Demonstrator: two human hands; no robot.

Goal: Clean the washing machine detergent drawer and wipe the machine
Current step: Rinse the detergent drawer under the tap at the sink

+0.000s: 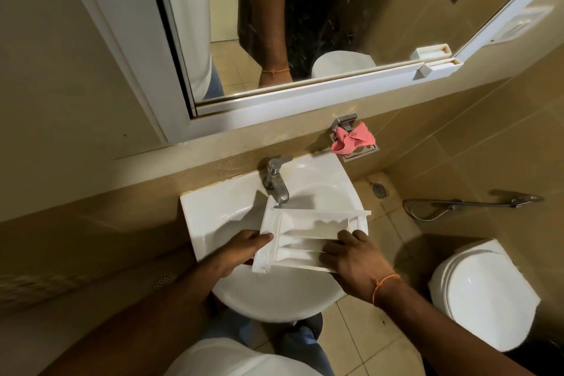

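Beige tiles cover the walls and floor around me, and a white sink (213,217) sits straight below my head camera with a chrome faucet (276,180) at its back edge. Between my two hands I hold one detergent drawer (308,238) over the basin. It is white plastic, roughly rectangular, open side up, with long ribs dividing it into narrow compartments; its far end reaches just under the faucet spout. It looks a little blurred, so I cannot make out any residue inside.

My left hand (241,250) is clamped on the drawer's left long edge, thumb on top, fingers hidden beneath. My right hand (351,256) grips the right near corner, fingers spread over the ribs, an orange thread around that wrist. So the drawer lies across the gap between my palms, tilted slightly, its front panel toward my left hand.

Beyond my right hand, up on the wall, one pink cloth (354,139) is bunched on a metal soap holder (361,152). Further right of my right arm stands one toilet (485,293) with its lid shut, and one spray hose (457,203) hangs on the wall above it. One mirror (305,24) hangs past the faucet.
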